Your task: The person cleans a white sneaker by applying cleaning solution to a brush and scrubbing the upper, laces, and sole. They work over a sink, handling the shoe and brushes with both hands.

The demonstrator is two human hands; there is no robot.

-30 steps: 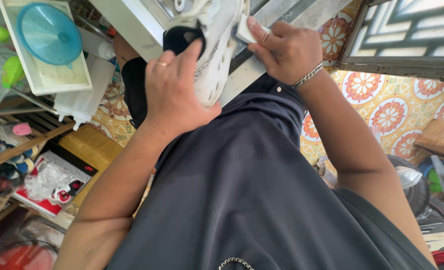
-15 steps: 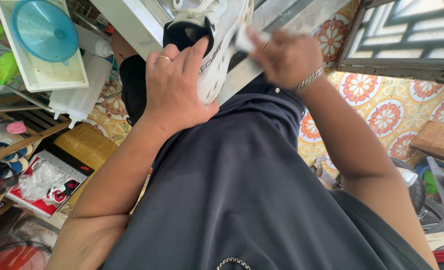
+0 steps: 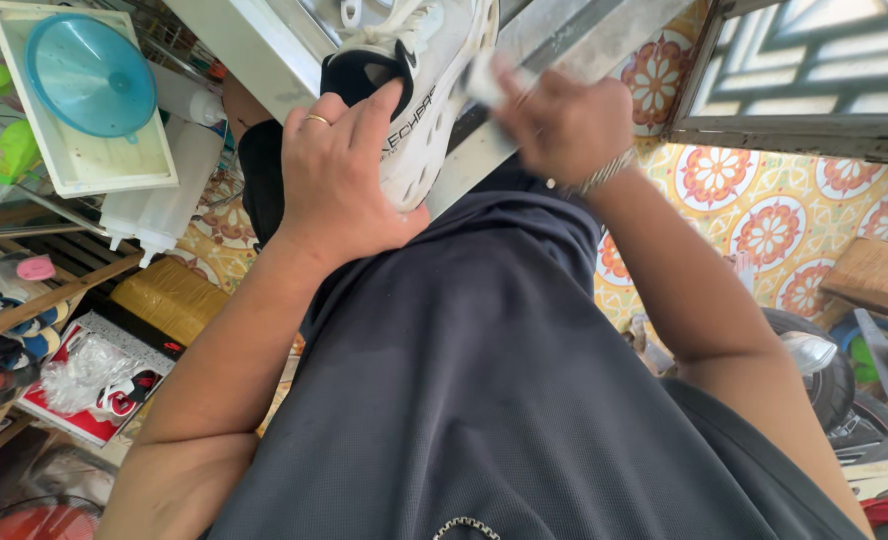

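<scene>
While the left hand (image 3: 339,175) curls around the heel end of the white sneaker (image 3: 424,100), fingers bent over the black collar and thumb pressed against the sole side, the shoe is held steady against the lap, just in front of the dark shirt (image 3: 484,380). The right hand (image 3: 564,125), blurred with motion, is closed in a pinch on a small pale block (image 3: 484,80), apparently a sponge or eraser, which touches the sneaker's sole edge. Judged from the rubbing pose, cleaning of the sole is under way; how much of the surface is already clean cannot be told, and the upper and laces (image 3: 384,20) look untreated. Outward to the left, a blue funnel (image 3: 89,75) rests in a white tray (image 3: 154,150), above a wooden shelf (image 3: 54,290); patterned floor tiles (image 3: 794,220) lie to the right.
</scene>
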